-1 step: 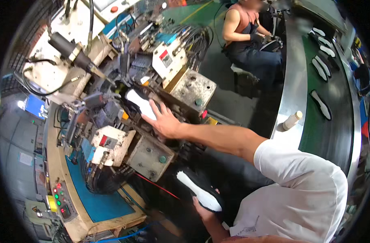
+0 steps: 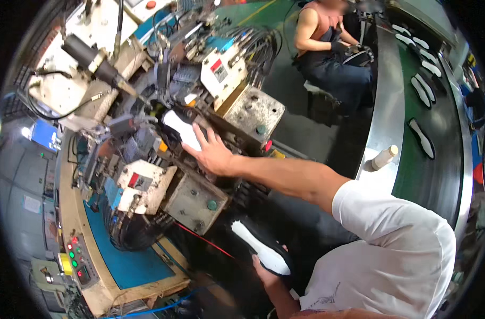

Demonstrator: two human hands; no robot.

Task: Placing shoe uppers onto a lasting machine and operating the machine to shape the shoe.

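Head view: the right hand [image 2: 214,155] is observed palm down, its fingers spread apart and laid over the near end of a shoe [image 2: 179,126]. That shoe is seated sole up among the clamps of a machine [image 2: 138,151], its white sole largely exposed; whether any grip is applied under the palm cannot be told. By the left hand [image 2: 263,272], lower down, a second shoe [image 2: 261,250] is held, closed between thumb and fingers, likewise sole up and well apart from the machine.

Two metal boxes, the upper [image 2: 253,114] and the lower [image 2: 195,203], are fitted either side of the seated shoe, each carrying a green button. A dark cylinder [image 2: 93,61] is pointed down toward its far end. Below the machine, a wooden bench [image 2: 112,284] is noted, covered by a blue mat [image 2: 133,263] and fitted with a control panel [image 2: 78,260].

On the right, white-soled pieces [image 2: 424,142] are spread along a green conveyor [image 2: 410,178]; a pale bottle [image 2: 385,158] is stood on its metal edge. Farther off, a seated co-worker [image 2: 314,37] is seen, a dark object held in gloved hands.
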